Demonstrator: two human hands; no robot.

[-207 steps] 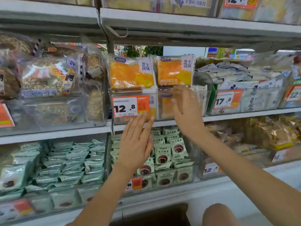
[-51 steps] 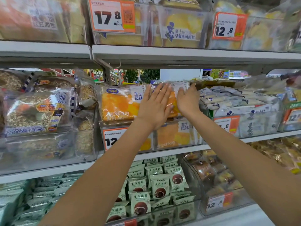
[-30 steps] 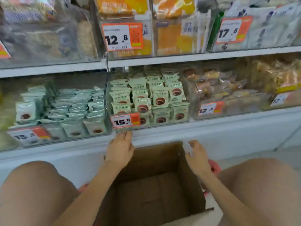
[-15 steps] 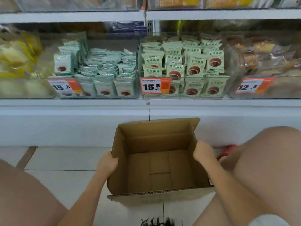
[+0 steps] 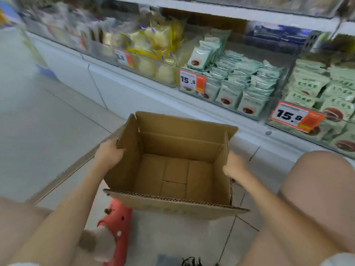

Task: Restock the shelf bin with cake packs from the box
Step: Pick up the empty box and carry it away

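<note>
Left hand (image 5: pixel 108 153) grips left wall of open cardboard box (image 5: pixel 173 167) at frame centre; right hand (image 5: pixel 233 166) grips right wall, fingers curled.

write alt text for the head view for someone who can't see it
Two hands, left and right, grip the sides of an open, empty cardboard box above a tiled floor. Behind it, shelf bins hold green cake packs with 15.8 price tags.
</note>
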